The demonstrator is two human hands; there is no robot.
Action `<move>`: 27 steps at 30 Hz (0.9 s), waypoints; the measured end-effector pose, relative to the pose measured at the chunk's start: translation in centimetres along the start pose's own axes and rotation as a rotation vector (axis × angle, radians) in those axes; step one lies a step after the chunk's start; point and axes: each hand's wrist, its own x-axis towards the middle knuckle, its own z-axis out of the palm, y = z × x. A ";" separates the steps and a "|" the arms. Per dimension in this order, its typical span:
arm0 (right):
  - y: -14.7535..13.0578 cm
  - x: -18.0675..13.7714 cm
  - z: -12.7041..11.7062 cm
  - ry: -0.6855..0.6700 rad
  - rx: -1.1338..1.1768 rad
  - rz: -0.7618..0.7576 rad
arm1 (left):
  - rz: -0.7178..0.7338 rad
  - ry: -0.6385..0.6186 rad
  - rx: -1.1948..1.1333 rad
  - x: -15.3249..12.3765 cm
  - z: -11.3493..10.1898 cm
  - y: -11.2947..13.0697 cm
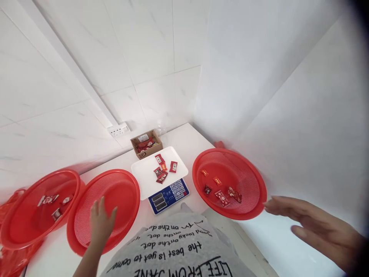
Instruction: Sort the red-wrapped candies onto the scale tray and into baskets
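Note:
My left hand (101, 222) is open, fingers spread, resting in the empty red mesh basket (86, 234) in front of me on the left. My right hand (314, 227) is open and flat, hovering just right of another red mesh basket (256, 184) that holds several small red snack packets (222, 197). Between the baskets stands a blue-faced scale (168, 195) with a white tray (144, 181) carrying several red packets (161, 172).
A third red basket (17, 231) at far left holds a few packets. A small cardboard box (146, 144) of packets sits behind the scale near a wall socket (118, 130). White tiled walls close in behind and on the right.

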 end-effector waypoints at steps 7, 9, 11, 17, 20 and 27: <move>-9.2 9.4 9.1 -0.524 0.163 -0.113 | 0.671 -0.311 0.022 3.1 5.7 14.5; -9.7 10.5 12.0 -0.590 0.101 -0.146 | 0.708 -0.396 0.116 3.6 6.7 17.2; -9.1 10.8 14.0 -0.607 -0.009 -0.173 | 0.678 -0.426 0.167 4.1 7.4 18.4; -5.3 9.1 15.7 -0.479 0.030 -0.078 | 0.658 -0.433 0.207 5.3 7.9 17.4; -4.1 8.4 16.5 -0.401 0.092 0.007 | 0.643 -0.427 0.236 5.2 7.7 17.3; -5.0 9.7 18.9 -0.456 -0.044 -0.104 | 0.594 -0.400 0.218 5.3 8.0 18.5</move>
